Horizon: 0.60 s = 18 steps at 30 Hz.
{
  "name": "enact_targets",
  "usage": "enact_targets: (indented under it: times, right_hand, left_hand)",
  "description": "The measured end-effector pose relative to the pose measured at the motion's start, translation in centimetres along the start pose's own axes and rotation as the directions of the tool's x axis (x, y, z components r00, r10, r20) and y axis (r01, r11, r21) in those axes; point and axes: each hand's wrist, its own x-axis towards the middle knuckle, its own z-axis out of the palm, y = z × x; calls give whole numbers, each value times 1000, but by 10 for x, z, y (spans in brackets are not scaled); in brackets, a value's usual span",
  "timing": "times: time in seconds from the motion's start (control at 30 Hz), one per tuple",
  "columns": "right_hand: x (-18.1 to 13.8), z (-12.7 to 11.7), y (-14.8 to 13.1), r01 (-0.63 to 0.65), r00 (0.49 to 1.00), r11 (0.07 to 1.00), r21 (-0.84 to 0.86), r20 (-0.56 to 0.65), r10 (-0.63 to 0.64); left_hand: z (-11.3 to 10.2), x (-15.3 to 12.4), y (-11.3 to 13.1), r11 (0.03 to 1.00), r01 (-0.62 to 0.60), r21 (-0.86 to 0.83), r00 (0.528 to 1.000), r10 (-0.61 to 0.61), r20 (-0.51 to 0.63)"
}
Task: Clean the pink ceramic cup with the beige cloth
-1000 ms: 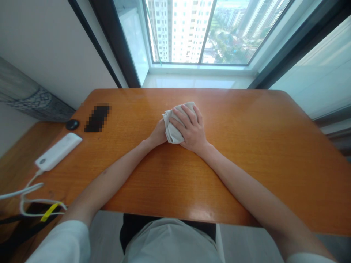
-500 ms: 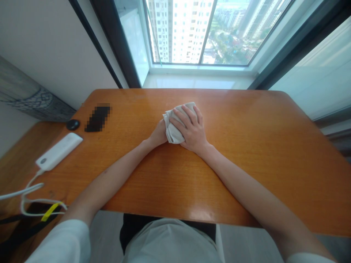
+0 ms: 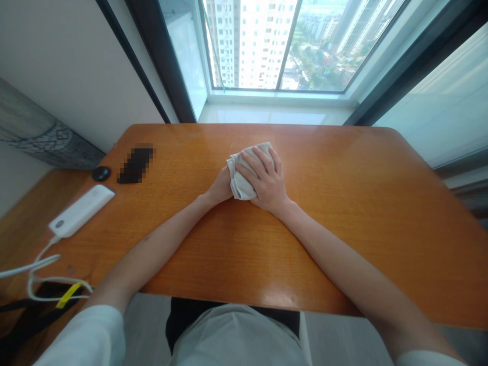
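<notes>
A folded light-grey cloth [image 3: 243, 187] rests near the middle of the wooden table [image 3: 362, 203]. My right hand [image 3: 267, 178] lies over it from the right, fingers slightly apart and curved across the top, pressing on the cloth. At the cloth's left edge is my left hand [image 3: 221, 185]; its fingers pass beneath or behind the cloth and are hidden, so their grip does not show. Both forearms reach in over the table's front edge.
On the left side lie a blurred-out black object [image 3: 136, 165], a round black item [image 3: 101, 173] and a white power strip [image 3: 82, 211]. White cables [image 3: 46, 262] with a yellow tag [image 3: 69, 295] run near my left arm. A window [image 3: 278, 46] stands behind the table.
</notes>
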Motion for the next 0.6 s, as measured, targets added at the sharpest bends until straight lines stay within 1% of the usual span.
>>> enact_targets:
  times: [0.1, 0.17, 0.23, 0.33, 0.4, 0.47, 0.5, 0.53, 0.6]
  right_hand:
    - [0, 0, 0, 6, 1000, 1000, -3, -22, -6]
    - [0, 0, -2, -6, 999, 1000, -10, -32, 6]
    - [-1, 0, -3, -30, 999, 1000, -5, -37, 30]
    - [-1, 0, -3, -98, 990, 994, 42, -93, 101]
    - [-1, 3, 0, -178, 967, 976, 124, -163, 197]
    - [0, 7, 6, -281, 913, 921, 271, -221, 344]
    - [1, 9, 8, -335, 871, 869, 366, -233, 433]
    - [2, 11, 10, -391, 816, 794, 465, -224, 533]
    - [4, 14, 14, -500, 671, 592, 631, -149, 726]
  left_hand:
    - [-1, 0, 0, 999, -50, -7, 999, 50, -8]
    - [-1, 0, -1, 996, -92, -16, 996, 92, -21]
    - [0, 1, 0, 994, -108, -21, 994, 107, -30]
    - [1, 0, 6, 998, -51, -35, 998, 49, -40]
    - [0, -1, 13, 995, 25, -94, 999, -28, -33]
    - [-1, -2, 19, 981, 80, -174, 997, -83, -5]
    - [-2, -2, 21, 974, 92, -208, 996, -92, 12]
    - [-2, -2, 23, 968, 95, -233, 995, -93, 22]
    - [-3, -1, 23, 962, 94, -257, 996, -91, 26]
